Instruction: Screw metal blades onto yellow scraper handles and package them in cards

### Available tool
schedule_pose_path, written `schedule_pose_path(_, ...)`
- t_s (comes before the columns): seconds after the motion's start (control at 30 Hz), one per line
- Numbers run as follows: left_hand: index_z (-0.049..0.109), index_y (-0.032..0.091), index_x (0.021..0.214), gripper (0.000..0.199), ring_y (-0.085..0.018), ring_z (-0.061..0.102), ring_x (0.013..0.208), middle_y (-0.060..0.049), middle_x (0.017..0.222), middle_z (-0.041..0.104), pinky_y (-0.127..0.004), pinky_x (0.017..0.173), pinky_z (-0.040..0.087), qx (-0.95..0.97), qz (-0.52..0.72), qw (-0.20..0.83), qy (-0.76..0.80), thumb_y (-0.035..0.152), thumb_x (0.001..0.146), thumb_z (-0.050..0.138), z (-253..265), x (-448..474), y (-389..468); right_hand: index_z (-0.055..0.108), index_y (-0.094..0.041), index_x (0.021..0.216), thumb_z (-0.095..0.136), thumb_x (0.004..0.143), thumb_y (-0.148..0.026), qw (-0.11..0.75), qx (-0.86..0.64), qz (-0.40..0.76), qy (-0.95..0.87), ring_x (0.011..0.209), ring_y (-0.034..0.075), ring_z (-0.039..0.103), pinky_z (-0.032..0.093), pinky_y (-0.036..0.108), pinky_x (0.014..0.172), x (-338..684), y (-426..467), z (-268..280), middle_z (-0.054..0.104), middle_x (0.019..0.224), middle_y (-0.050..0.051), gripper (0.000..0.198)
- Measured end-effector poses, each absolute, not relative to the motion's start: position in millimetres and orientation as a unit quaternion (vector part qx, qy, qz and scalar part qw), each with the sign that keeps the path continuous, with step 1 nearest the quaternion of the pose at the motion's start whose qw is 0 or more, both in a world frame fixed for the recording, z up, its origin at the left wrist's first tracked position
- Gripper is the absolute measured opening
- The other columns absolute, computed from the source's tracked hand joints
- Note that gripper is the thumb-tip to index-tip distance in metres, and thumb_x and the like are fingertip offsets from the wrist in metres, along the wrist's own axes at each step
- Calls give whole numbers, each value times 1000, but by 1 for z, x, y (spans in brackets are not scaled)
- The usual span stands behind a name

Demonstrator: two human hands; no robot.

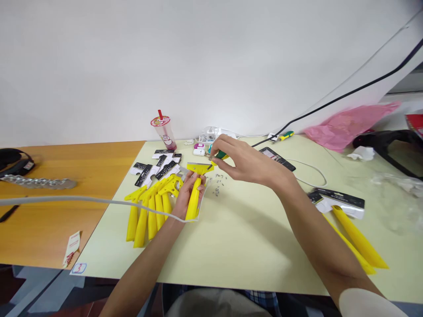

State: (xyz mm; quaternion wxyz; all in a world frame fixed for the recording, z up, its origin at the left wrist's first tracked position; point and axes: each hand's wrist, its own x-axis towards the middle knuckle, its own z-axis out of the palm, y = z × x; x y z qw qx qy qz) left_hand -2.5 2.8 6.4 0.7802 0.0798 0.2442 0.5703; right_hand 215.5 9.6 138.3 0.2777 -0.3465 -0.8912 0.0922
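Note:
My left hand (185,194) is closed around the handle of a yellow scraper (192,203), which it holds with the wide head up and away from me. In my right hand (246,162), fingers pinch a green and yellow screwdriver (222,154). The screwdriver's shaft points down at the right end of the scraper head; whether its tip touches a screw there I cannot make out. Small loose screws (217,190) lie on the table just right of the scraper. Several yellow scraper handles (150,215) lie side by side left of my left hand.
Black and white packages (144,174) lie behind the handles, near a drink cup (165,132) with a red straw. At right are two yellow handles (358,237), a black device (277,158) and a pink bag (346,125). A grey cable (99,200) crosses the view at left.

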Motion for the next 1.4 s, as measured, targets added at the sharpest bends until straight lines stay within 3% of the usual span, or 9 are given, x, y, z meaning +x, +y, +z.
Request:
schedule_pose_path(0.17,62,24,105,35,-9,73,88,-1,105,68,-9,54,47,80,574,777,245,3,85,81,6,-4,4,57,-27,124,47,107,-16,283,-310,120,-900,107,27,66,50,41,91,214,9,137,66,132,11,22)
schedule_pose_path(0.27,61,24,106,35,-9,73,88,-2,106,68,-9,55,48,79,573,778,244,4,86,81,7,-2,3,60,-25,115,50,112,-26,299,-324,78,-894,93,24,65,48,38,82,209,13,134,69,118,9,11)
schedule_pose_path(0.43,61,24,105,35,-9,73,88,-2,105,68,-9,54,49,74,565,788,232,4,86,82,7,0,0,60,-24,109,53,112,-41,302,-385,15,-872,77,20,57,43,35,69,203,14,129,66,111,9,19)
schedule_pose_path(0.53,61,24,105,33,-9,73,89,-1,104,68,-9,55,50,71,569,785,233,4,87,81,5,-2,0,55,-24,122,52,110,-30,320,-351,72,-877,93,24,64,52,39,80,204,13,128,63,125,13,13)
schedule_pose_path(0.67,61,24,106,31,-9,73,89,-2,109,69,-9,55,50,66,571,785,230,4,89,79,4,-5,2,49,-28,135,49,107,-17,352,-283,133,-882,124,27,64,56,44,99,206,16,125,57,144,15,30)
schedule_pose_path(0.87,62,23,106,33,-9,73,89,-1,105,68,-10,55,50,64,562,791,232,7,87,83,4,-1,-2,56,-25,120,54,112,-33,368,-343,34,-864,97,24,70,57,38,76,197,22,115,67,122,12,11)
schedule_pose_path(1.03,62,23,106,36,-10,73,88,-1,106,69,-10,54,49,61,573,783,234,5,84,85,3,-1,0,47,-27,142,48,105,-11,362,-280,113,-882,131,27,63,59,42,97,199,20,116,58,147,15,40)
schedule_pose_path(1.23,62,23,105,36,-9,73,88,0,103,68,-10,54,48,75,569,785,235,7,84,87,2,-2,1,55,-25,123,58,111,-34,362,-327,57,-871,94,24,72,56,38,79,199,21,114,73,118,9,15)
schedule_pose_path(1.4,62,23,105,37,-9,73,89,-2,108,69,-9,55,49,59,574,783,232,5,83,87,2,-3,1,45,-25,142,54,106,-17,355,-298,132,-876,118,26,69,57,41,97,202,21,116,62,141,15,38)
